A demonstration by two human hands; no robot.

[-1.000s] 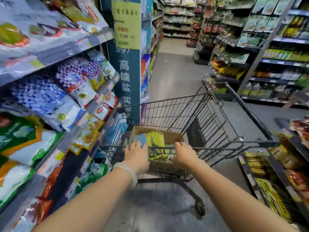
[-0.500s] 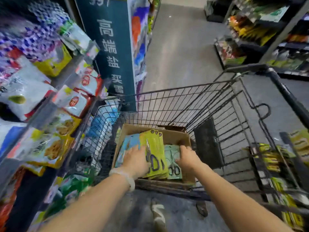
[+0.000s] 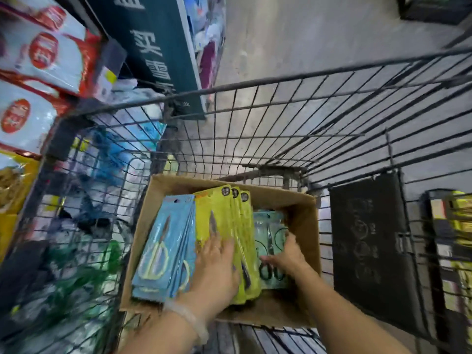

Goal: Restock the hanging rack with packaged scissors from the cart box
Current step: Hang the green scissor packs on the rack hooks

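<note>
Two hands are now deep inside the cardboard box [image 3: 304, 226] that sits in the wire cart [image 3: 281, 108], where a second ago they only rested at its near edge and the view took in the whole aisle; the head camera, the only view, has tipped steeply down over the cart. The left hand [image 3: 217, 264] lies flat with fingers spread and nearly straight on the yellow-green scissor packs [image 3: 224, 213], pressing them toward the blue scissor packs [image 3: 166, 241] stacked at the box's left side; it grips nothing. The right hand [image 3: 287, 254] reaches into the gap at the right, fingers curled over the upper edge of a teal scissor pack [image 3: 270, 226] lying lower in the box, and seems to be closing on it, though motion blur hides how firm the hold is. All the packaged scissors are still in the box, and no hanging rack is in view, only shelves of bagged goods [image 3: 38, 60] to the left. I judge the task to be at its start: a pack is being picked, none hung.
</note>
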